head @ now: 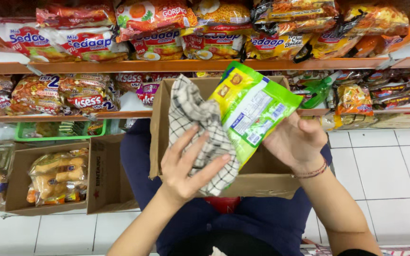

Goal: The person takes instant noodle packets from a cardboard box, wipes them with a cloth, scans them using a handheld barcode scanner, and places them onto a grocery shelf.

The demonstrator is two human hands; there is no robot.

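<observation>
The left hand (186, 168) grips a checked cloth (200, 128), fingers curled round it and pressing it against a green packet (250, 111) — a wiping hold. The right hand (297, 142) pinches the packet from behind, tilted up over an open box (160, 123) on the lap.

left hand (186, 168) holding checked cloth (200, 128), right hand (295, 142) holding green packet (252, 106)

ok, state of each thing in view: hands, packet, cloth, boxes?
left hand: gripping the checked cloth
right hand: gripping the green packet
checked cloth: crumpled, pressed against the packet
green packet: sealed, tilted, back side showing
cardboard box: open, on the lap
floor box: open, snack packs inside
shelves: stocked with noodle packets
</observation>
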